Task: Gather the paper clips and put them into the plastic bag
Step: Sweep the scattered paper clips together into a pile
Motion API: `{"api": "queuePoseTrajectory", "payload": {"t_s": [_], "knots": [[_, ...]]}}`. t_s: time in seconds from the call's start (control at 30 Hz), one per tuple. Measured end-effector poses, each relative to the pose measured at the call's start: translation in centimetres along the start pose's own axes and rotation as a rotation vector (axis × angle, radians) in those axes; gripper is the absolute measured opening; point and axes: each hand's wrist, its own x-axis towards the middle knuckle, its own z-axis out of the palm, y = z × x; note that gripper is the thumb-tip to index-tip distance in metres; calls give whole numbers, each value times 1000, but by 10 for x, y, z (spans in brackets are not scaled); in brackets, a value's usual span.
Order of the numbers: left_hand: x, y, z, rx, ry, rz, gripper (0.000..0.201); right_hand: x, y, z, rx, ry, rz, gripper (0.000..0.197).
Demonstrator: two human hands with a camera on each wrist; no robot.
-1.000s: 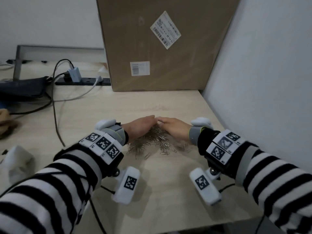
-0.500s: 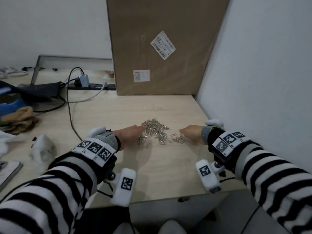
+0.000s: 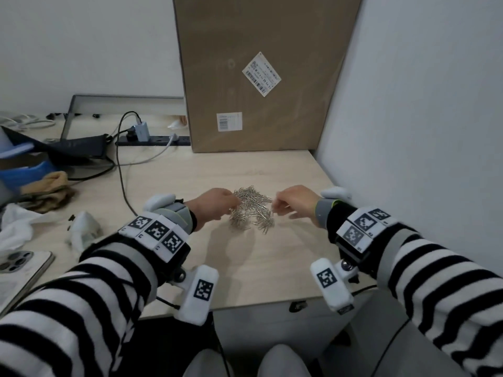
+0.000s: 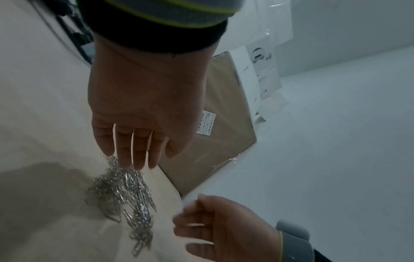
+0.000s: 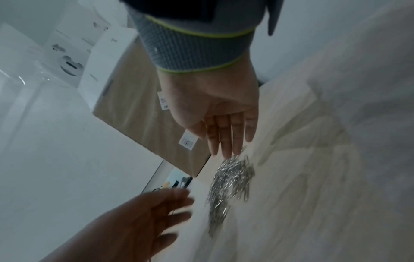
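Note:
A heap of silver paper clips [image 3: 251, 209] lies on the light wooden desk [image 3: 261, 268], in front of me. My left hand [image 3: 230, 204] sits at the heap's left edge. In the left wrist view its straight fingers [image 4: 134, 150] touch the top of the clips [image 4: 130, 195]. My right hand [image 3: 277, 206] is at the heap's right edge. The right wrist view shows its fingers [image 5: 226, 140] stretched out, tips at the clips [image 5: 230, 177]. Neither hand holds any clips. I cannot make out a plastic bag for certain.
A tall cardboard box [image 3: 258, 77] stands at the back, and a white wall [image 3: 422, 131] borders the desk on the right. Cables and a power strip [image 3: 152, 140], a crumpled white lump [image 3: 83, 231], a cloth and a phone [image 3: 19, 268] lie to the left.
Both hands have drawn inward from the sides and lifted at the wrist. The loose clips on the right are now pushed into one tighter heap.

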Motion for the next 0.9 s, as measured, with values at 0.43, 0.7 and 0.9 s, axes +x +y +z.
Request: {"api": "queuePoseTrajectory", "payload": {"t_s": [0.43,0.7,0.9], "knots": [[18,-13,29,-43,-223,-35,24,12,5,39,-70,-227,-35,23],[14,12,23,-81,-85,39,14,-9,-10,-31,-49,97,-54,11],[-5,34,51,-10,-142,61,16,-42,5,-79,-111,188,71,11]]}}
